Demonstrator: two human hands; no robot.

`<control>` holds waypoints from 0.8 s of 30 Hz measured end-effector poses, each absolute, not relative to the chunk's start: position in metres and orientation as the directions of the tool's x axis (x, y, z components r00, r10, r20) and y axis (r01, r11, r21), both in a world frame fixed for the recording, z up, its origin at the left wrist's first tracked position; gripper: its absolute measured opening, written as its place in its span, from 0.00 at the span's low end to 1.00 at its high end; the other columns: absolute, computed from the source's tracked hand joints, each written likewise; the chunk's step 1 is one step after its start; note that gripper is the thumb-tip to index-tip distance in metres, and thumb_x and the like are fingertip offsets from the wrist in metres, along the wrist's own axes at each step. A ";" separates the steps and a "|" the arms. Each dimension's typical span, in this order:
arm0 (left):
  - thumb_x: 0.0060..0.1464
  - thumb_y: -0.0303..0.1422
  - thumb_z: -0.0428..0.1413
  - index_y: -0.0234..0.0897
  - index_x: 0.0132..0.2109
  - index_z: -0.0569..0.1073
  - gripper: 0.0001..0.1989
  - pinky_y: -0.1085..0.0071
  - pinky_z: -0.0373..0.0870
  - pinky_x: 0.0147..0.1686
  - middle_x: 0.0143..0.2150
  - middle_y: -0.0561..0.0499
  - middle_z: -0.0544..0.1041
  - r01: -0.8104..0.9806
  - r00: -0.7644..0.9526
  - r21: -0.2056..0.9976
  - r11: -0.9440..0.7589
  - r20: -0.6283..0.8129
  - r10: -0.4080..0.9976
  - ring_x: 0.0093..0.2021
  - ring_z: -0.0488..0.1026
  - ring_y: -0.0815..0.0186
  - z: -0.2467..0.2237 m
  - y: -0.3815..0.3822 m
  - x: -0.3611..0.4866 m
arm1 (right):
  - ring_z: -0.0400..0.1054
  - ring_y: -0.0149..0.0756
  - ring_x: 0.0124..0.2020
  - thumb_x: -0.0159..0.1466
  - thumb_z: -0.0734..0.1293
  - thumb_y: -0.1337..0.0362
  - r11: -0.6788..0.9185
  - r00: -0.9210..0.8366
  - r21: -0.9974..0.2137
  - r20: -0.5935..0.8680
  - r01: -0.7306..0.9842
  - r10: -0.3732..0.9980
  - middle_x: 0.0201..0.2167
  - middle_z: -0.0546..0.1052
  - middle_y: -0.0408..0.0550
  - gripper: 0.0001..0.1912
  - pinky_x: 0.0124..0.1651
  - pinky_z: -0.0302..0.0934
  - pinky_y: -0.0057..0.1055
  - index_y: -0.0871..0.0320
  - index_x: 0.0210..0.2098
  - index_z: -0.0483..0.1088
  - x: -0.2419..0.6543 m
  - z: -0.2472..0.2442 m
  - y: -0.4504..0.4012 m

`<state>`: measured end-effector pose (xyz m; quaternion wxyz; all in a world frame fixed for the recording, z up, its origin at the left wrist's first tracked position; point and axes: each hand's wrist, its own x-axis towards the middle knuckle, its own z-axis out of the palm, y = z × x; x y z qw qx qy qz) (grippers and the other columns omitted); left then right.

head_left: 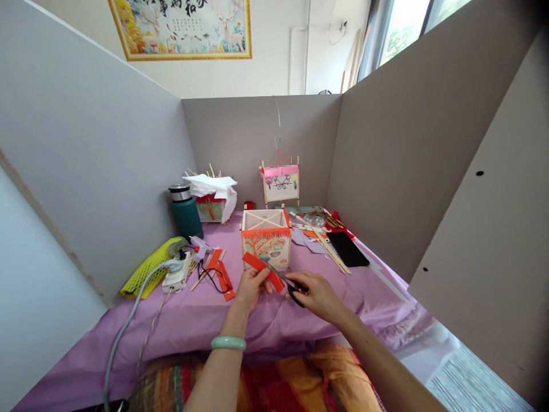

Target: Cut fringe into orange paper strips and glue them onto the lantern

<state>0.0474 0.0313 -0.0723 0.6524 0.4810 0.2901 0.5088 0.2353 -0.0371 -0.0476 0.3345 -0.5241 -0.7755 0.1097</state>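
An orange-red paper strip (254, 262) is pinched in my left hand (251, 287), slanting down to the right. My right hand (315, 293) grips black-handled scissors (295, 293), whose blades lie at the strip. Just behind my hands stands a box-shaped lantern (266, 247) with a wooden-stick frame, an orange fringe along its top edge and a drawn tree on its front panel. Thin sticks cross over its open top. More orange-red strips (223, 276) lie to the left of my left hand, beside a black cable.
At the left are a green bottle (186, 214), a power strip (176, 276), a glue gun (200, 247) and yellow mesh (150, 264). A black phone (347, 249) and wooden sticks (328, 246) lie at the right. Behind, a pink-topped lantern (281, 184) hangs. Grey panels enclose the purple-covered table (313, 332).
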 end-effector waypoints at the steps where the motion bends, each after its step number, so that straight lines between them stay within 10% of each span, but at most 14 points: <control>1: 0.39 0.45 0.66 0.32 0.27 0.72 0.19 0.76 0.56 0.17 0.14 0.52 0.71 -0.382 0.317 0.924 0.019 0.112 0.942 0.12 0.65 0.71 -0.073 0.031 0.047 | 0.71 0.37 0.39 0.58 0.68 0.64 0.428 -0.226 -0.520 0.407 0.739 0.885 0.40 0.78 0.45 0.18 0.40 0.60 0.29 0.51 0.49 0.74 0.235 -0.048 -0.037; 24: 0.40 0.45 0.65 0.32 0.27 0.73 0.19 0.76 0.54 0.17 0.14 0.50 0.72 -0.372 0.330 0.928 0.019 0.113 0.937 0.12 0.64 0.72 -0.075 0.033 0.046 | 0.71 0.38 0.41 0.60 0.67 0.65 0.411 -0.208 -0.503 0.411 0.760 0.888 0.41 0.78 0.45 0.17 0.44 0.58 0.32 0.51 0.49 0.72 0.231 -0.053 -0.038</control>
